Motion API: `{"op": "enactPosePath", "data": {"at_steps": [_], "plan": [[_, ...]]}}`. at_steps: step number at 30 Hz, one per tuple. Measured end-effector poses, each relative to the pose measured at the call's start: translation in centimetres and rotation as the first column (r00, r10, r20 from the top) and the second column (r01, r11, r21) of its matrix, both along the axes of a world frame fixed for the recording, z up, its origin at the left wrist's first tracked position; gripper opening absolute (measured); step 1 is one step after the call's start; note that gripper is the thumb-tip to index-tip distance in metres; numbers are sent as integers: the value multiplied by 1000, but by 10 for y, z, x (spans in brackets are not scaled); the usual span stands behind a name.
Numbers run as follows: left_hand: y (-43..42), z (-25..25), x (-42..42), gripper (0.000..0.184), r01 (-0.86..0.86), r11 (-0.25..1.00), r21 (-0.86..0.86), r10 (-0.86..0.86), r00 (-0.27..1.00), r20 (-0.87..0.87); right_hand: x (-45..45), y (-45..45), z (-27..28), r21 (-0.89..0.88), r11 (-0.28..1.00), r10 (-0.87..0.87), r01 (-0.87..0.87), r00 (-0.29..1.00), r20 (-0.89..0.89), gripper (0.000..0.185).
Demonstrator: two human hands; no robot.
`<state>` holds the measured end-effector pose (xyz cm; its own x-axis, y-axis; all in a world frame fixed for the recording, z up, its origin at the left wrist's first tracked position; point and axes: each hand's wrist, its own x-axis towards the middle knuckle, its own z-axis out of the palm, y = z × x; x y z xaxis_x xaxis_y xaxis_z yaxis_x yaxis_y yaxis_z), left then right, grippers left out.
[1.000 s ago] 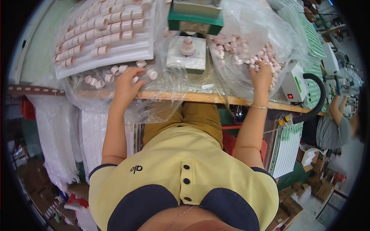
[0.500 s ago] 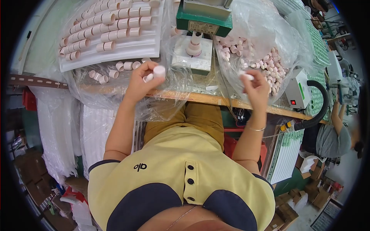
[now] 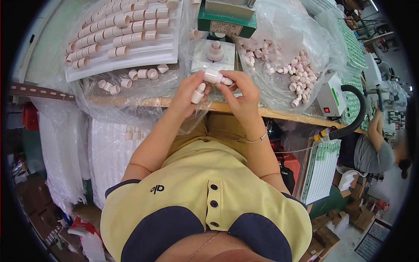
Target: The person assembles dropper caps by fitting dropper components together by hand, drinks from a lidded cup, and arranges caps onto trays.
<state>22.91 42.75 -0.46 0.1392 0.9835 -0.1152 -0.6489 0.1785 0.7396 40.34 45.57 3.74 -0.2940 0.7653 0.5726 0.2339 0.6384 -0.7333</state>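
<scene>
My left hand (image 3: 187,97) pinches a pale pink cylindrical cap (image 3: 212,76) on its side, in front of the press. The same hand also keeps a second pale pink part with a rounded tip (image 3: 198,94) in its curled fingers. My right hand (image 3: 242,95) is closed on a small round-tipped insert (image 3: 225,81), which meets the open end of the cap. How far it sits inside cannot be made out. Just beyond both hands, a pink fixture (image 3: 215,51) stands on the pale press base (image 3: 200,56), under the green press head (image 3: 227,27).
At the left, a white tray (image 3: 122,63) bears rows of pink caps, with several loose caps (image 3: 142,74) before it. To the right, small pink parts (image 3: 301,76) lie heaped on plastic film. A white box with a black hose (image 3: 331,97) stands farther right. Another person (image 3: 375,148) sits beyond.
Both hands have come together in front of the press. My right hand has left the heap with the small insert and brought it to the cap in my left hand.
</scene>
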Motion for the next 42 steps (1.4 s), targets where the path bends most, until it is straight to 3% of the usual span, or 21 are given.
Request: {"op": "enactPosePath", "data": {"at_steps": [3, 5, 10, 12, 13, 15, 18, 21, 23, 24, 26, 27, 29, 33, 35, 36, 37, 38, 39, 41, 42], "plan": [[2, -1, -19, 26, 186, 982, 13, -184, 980, -80, 3, -3, 0, -29, 999, 29, -28, 999, 18, 27], [0, 19, -12, 24, 70, 997, -37, -78, 946, -315, 5, -4, -4, -50, 998, 29, -27, 999, 26, 27], [0, 22, -8, 27, 9, 994, 107, 40, 898, -438, 9, -3, -12, -137, 990, 15, -8, 999, 53, 24], [0, 18, -7, 29, -12, 989, 145, 81, 872, -482, 8, -3, -19, -475, 880, -38, 24, 999, -19, 21], [0, 16, -8, 31, -13, 971, 239, 153, 800, -580, 7, -1, -17, -477, 879, -35, 21, 999, -20, 21], [1, 15, -7, 33, 2, 945, 327, 228, 713, -664, 8, 2, -12, -765, 616, -49, -187, 960, -275, 21], [5, 19, -2, 37, 25, 877, 479, 362, 620, -696, 11, 4, -12, -747, 636, -46, -194, 957, -288, 21], [9, 27, 10, 38, 15, 945, 326, 250, 612, -751, 14, 8, -2, -741, 655, -59, -147, 968, -244, 22], [20, 35, 19, 38, -73, 897, 435, 422, 430, -798, 17, 17, -2, -705, 706, -99, -68, 976, -194, 22], [32, 34, 22, 38, -72, 894, 441, 427, 432, -794, 19, 23, -2, -663, 749, -141, 9, 979, -146, 22], [64, 26, 20, 35, -227, 691, 687, 723, 178, -668, 21, 44, -9, -547, 829, -208, 116, 972, -109, 22], [78, 20, 15, 35, -230, 689, 687, 724, 175, -667, 20, 55, -12, -419, 882, -275, 217, 958, -83, 22], [100, 8, 6, 40, -80, 794, 603, 605, 209, -768, 11, 71, -8, -406, 882, -270, 239, 962, -22, 23], [86, 5, -2, 32, -151, 803, 577, 592, 324, -738, -17, 100, -16, -110, 952, -260, 287, 942, 214, 34], [51, 9, -7, 20, -418, 842, 339, 518, 801, -299, -29, 103, -22, 129, 962, -273, 242, 891, 362, 36], [39, 10, -12, 20, -417, 845, 335, 515, 803, -300, -32, 99, -17, 38, 971, -230, 235, 887, 399, 39], [28, 11, -19, 19, -434, 893, 119, 431, 901, 57, -33, 98, -19, 35, 971, -232, 238, 886, 402, 39], [18, 11, -27, 18, -357, 930, -86, 358, 833, 422, -33, 99, -20, 0, 967, -233, 254, 885, 402, 45], [11, 9, -37, 18, -352, 932, -87, 354, 835, 422, -32, 98, -20, -36, 962, -235, 272, 886, 400, 50], [-3, 5, -55, 25, -194, 966, -173, 259, 665, 701, -19, 92, -21, -57, 962, -227, 269, 896, 382, 56], [-11, 14, -59, 29, -231, 953, -198, 304, 709, 637, -9, 87, -21, -75, 964, -212, 255, 907, 364, 61]]}}
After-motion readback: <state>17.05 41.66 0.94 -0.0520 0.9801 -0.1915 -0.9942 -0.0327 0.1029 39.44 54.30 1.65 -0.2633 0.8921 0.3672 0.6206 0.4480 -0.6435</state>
